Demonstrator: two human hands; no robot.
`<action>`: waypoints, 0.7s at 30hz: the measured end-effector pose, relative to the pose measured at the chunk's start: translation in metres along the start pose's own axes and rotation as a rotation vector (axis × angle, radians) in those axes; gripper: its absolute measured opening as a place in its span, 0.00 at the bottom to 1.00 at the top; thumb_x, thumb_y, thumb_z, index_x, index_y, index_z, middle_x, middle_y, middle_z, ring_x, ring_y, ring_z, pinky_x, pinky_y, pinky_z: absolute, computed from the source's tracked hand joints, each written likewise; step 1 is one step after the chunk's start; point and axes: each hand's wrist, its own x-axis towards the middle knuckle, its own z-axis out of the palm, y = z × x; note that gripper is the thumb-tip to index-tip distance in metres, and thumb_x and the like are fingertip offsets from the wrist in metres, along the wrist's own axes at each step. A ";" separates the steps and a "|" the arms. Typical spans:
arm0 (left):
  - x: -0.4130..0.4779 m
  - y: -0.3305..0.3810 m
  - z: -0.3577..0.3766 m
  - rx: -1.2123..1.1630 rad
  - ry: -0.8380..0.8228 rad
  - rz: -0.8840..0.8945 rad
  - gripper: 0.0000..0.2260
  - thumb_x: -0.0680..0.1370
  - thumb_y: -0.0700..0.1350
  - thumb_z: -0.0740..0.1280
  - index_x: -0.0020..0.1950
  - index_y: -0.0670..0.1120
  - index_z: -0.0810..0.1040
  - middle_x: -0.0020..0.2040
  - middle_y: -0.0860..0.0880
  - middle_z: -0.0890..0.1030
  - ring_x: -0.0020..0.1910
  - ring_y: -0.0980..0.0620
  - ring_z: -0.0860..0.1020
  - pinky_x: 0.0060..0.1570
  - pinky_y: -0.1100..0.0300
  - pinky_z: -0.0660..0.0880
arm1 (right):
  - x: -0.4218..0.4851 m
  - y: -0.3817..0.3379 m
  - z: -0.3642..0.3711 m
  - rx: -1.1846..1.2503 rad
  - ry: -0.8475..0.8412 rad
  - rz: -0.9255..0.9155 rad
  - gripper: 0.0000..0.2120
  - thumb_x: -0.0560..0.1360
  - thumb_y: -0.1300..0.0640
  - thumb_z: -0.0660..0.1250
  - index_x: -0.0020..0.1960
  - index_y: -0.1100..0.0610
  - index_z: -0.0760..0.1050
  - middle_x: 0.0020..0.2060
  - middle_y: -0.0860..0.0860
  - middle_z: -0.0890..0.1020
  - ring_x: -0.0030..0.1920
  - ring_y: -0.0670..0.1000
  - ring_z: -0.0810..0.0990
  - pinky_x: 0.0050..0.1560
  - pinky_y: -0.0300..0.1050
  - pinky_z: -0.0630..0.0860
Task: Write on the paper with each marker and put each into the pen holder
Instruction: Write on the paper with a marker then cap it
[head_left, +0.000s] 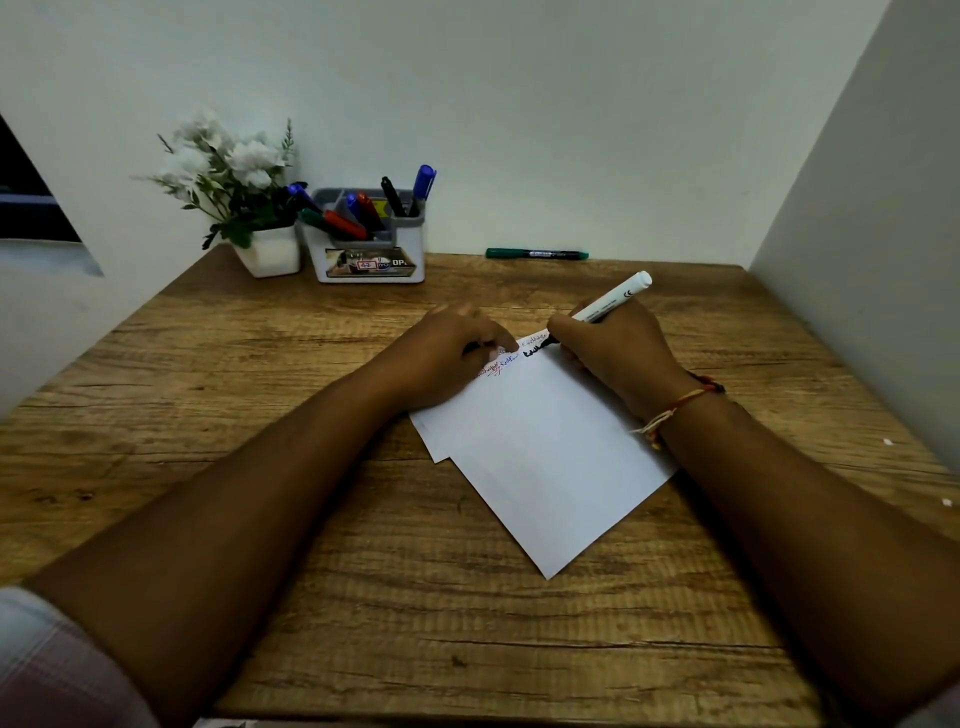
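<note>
A white sheet of paper (540, 457) is laid askew at the table's middle, with red, blue and black scribbles along its far edge. A white marker (613, 299) is gripped by the right hand (618, 353), tip on the paper, tail tilted toward 1 o'clock. A green marker (537, 254) is laid flat at 1 o'clock. A grey-and-white pen holder (371, 240) is set at 11 o'clock, stocked with other markers (343, 224) in blue, red, green and black.
</note>
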 end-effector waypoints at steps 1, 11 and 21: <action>0.000 0.000 0.000 0.000 0.000 0.001 0.13 0.81 0.43 0.64 0.63 0.54 0.80 0.53 0.49 0.74 0.56 0.50 0.71 0.50 0.59 0.65 | 0.000 0.000 0.000 -0.004 0.004 0.002 0.12 0.68 0.48 0.70 0.36 0.58 0.82 0.32 0.51 0.84 0.34 0.49 0.82 0.34 0.43 0.75; -0.001 0.001 0.000 0.002 0.004 0.006 0.13 0.81 0.43 0.64 0.63 0.54 0.80 0.51 0.52 0.73 0.54 0.51 0.71 0.49 0.60 0.64 | 0.001 -0.001 0.000 0.006 -0.024 0.029 0.12 0.67 0.47 0.70 0.34 0.56 0.80 0.31 0.49 0.82 0.33 0.48 0.81 0.33 0.42 0.72; -0.001 0.001 0.000 -0.005 0.009 0.007 0.13 0.81 0.42 0.64 0.63 0.53 0.81 0.53 0.49 0.75 0.54 0.50 0.72 0.50 0.57 0.68 | 0.000 0.000 0.000 -0.016 0.001 0.026 0.12 0.68 0.47 0.70 0.33 0.56 0.78 0.28 0.46 0.79 0.30 0.45 0.78 0.31 0.40 0.68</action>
